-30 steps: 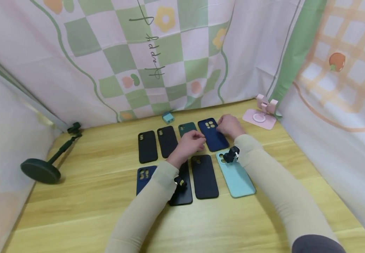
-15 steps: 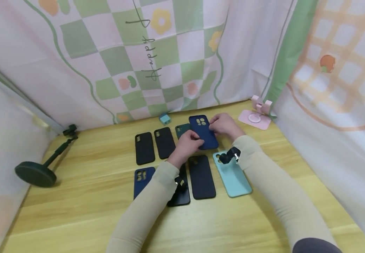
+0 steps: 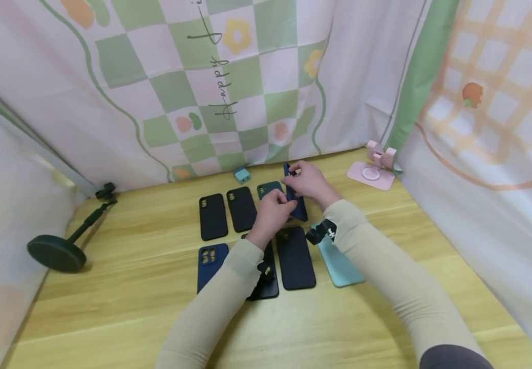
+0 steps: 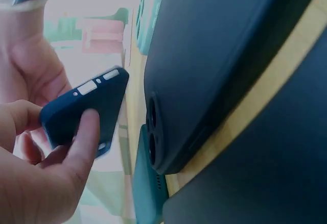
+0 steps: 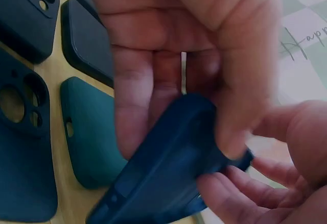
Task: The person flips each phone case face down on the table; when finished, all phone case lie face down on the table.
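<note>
A dark blue phone case (image 3: 299, 209) stands tilted up on its side above the back row of cases, between both hands. My left hand (image 3: 270, 214) pinches its near end, thumb pressed on the face in the left wrist view. My right hand (image 3: 309, 180) grips the upper edge from the right; its thumb and fingers lie either side of the case (image 5: 163, 168) in the right wrist view. Just left lies a dark green phone case (image 3: 267, 188), partly hidden by my left hand. A black phone case (image 3: 296, 261) lies in front of the hands.
Two black cases (image 3: 213, 218) lie at back left. In front lie another blue case (image 3: 210, 259), a black case under my left wrist and a light blue case (image 3: 343, 266). A charger plug (image 3: 241, 175), pink stand (image 3: 370, 174) and dark round-based stand (image 3: 56, 253) surround them.
The dark blue case moved left off its place beside the green one and was turned from face-up onto its edge. My right hand followed it left; my left hand took hold of its near end.
</note>
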The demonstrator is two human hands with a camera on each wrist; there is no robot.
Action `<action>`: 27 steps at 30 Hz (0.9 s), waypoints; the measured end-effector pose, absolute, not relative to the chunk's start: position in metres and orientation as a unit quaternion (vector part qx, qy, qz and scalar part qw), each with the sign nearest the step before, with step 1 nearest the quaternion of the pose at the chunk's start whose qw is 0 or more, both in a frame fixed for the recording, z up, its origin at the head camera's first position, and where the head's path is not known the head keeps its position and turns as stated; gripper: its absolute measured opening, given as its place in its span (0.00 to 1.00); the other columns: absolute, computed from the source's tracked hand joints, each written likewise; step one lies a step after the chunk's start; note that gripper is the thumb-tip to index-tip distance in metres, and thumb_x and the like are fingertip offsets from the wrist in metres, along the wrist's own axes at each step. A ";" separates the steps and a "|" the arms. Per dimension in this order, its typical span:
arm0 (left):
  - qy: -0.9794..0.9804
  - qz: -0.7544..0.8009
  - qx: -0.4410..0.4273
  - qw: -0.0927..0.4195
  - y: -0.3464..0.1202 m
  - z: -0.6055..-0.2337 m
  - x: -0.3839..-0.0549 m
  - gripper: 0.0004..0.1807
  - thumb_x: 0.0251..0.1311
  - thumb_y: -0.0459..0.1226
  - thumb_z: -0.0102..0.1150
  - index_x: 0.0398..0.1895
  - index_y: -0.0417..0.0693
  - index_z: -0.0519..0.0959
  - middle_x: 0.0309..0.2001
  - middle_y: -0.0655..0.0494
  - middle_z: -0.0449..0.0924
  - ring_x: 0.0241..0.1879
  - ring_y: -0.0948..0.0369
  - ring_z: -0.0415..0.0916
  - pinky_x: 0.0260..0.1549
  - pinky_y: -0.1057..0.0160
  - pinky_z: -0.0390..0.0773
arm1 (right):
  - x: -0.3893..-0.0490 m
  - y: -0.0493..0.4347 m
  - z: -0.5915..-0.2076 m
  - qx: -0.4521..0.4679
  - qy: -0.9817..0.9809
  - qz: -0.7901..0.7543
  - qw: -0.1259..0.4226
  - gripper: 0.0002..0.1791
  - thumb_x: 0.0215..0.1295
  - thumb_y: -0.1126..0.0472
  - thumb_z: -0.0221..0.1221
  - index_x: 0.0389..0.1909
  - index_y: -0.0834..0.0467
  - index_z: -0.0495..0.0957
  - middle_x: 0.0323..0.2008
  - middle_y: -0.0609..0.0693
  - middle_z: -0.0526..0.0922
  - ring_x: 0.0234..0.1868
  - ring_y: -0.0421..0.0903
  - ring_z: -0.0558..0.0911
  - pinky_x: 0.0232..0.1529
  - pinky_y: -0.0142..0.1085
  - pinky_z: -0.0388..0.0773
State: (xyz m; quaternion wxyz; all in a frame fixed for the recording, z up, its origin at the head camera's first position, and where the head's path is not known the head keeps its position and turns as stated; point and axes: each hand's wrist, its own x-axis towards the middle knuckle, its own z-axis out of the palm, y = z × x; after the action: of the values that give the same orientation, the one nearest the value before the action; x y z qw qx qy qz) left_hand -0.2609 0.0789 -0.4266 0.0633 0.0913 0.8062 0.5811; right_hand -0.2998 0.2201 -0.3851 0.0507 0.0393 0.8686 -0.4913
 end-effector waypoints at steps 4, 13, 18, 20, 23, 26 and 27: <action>0.823 0.554 0.112 0.048 0.082 -0.427 -0.259 0.14 0.62 0.42 0.65 0.27 0.49 0.71 0.27 0.52 0.75 0.23 0.57 0.74 0.21 0.61 0.71 | -0.299 0.222 -0.384 0.056 0.869 -0.491 0.027 0.24 0.62 0.59 0.63 0.58 0.62 0.70 0.44 0.60 0.83 0.35 0.51 0.84 0.37 0.42 0.82; 0.797 0.592 0.079 0.087 0.080 -0.435 -0.267 0.13 0.65 0.47 0.62 0.35 0.49 0.75 0.42 0.52 0.79 0.40 0.57 0.78 0.34 0.59 0.78 | -0.300 0.245 -0.382 0.098 0.828 -0.552 -0.011 0.22 0.63 0.64 0.59 0.58 0.65 0.73 0.48 0.64 0.81 0.42 0.52 0.84 0.36 0.36 0.82; 0.735 0.660 0.044 0.151 0.079 -0.436 -0.271 0.10 0.68 0.41 0.58 0.40 0.43 0.75 0.42 0.49 0.75 0.39 0.55 0.78 0.44 0.54 0.81 | -0.302 0.255 -0.388 0.111 0.785 -0.609 0.000 0.22 0.64 0.65 0.58 0.59 0.66 0.74 0.51 0.62 0.78 0.40 0.48 0.82 0.37 0.34 0.82; 0.714 0.679 0.037 0.166 0.080 -0.434 -0.272 0.09 0.69 0.39 0.57 0.41 0.41 0.75 0.43 0.48 0.76 0.40 0.55 0.78 0.45 0.53 0.81 | -0.304 0.258 -0.393 0.117 0.779 -0.616 0.001 0.22 0.64 0.65 0.58 0.59 0.66 0.74 0.51 0.61 0.78 0.40 0.47 0.81 0.37 0.33 0.81; 0.698 0.693 0.027 0.179 0.081 -0.431 -0.274 0.09 0.69 0.38 0.55 0.42 0.40 0.75 0.46 0.47 0.77 0.41 0.54 0.78 0.46 0.52 0.80 | -0.305 0.263 -0.402 0.127 0.796 -0.593 0.003 0.22 0.66 0.64 0.56 0.59 0.67 0.74 0.52 0.62 0.77 0.43 0.48 0.79 0.41 0.35 0.80; 0.685 0.703 0.014 0.193 0.081 -0.431 -0.277 0.09 0.70 0.37 0.53 0.44 0.39 0.73 0.49 0.47 0.77 0.45 0.53 0.79 0.49 0.52 0.79 | -0.305 0.266 -0.410 0.129 0.836 -0.533 0.018 0.22 0.67 0.62 0.54 0.60 0.68 0.74 0.56 0.63 0.77 0.51 0.52 0.77 0.51 0.41 0.76; 0.679 0.706 0.010 0.200 0.081 -0.431 -0.279 0.09 0.70 0.37 0.53 0.45 0.39 0.73 0.49 0.47 0.76 0.46 0.53 0.79 0.49 0.52 0.79 | -0.305 0.267 -0.412 0.124 0.853 -0.507 0.025 0.23 0.68 0.62 0.53 0.60 0.68 0.74 0.57 0.64 0.76 0.54 0.54 0.76 0.55 0.44 0.74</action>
State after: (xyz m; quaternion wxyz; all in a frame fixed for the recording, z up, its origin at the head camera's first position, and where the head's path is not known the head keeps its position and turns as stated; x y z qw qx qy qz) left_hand -0.2786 0.0809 -0.4307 0.1998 0.0096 0.6790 0.7064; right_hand -0.3050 0.2674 -0.4124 0.0245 0.1241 0.8526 -0.5071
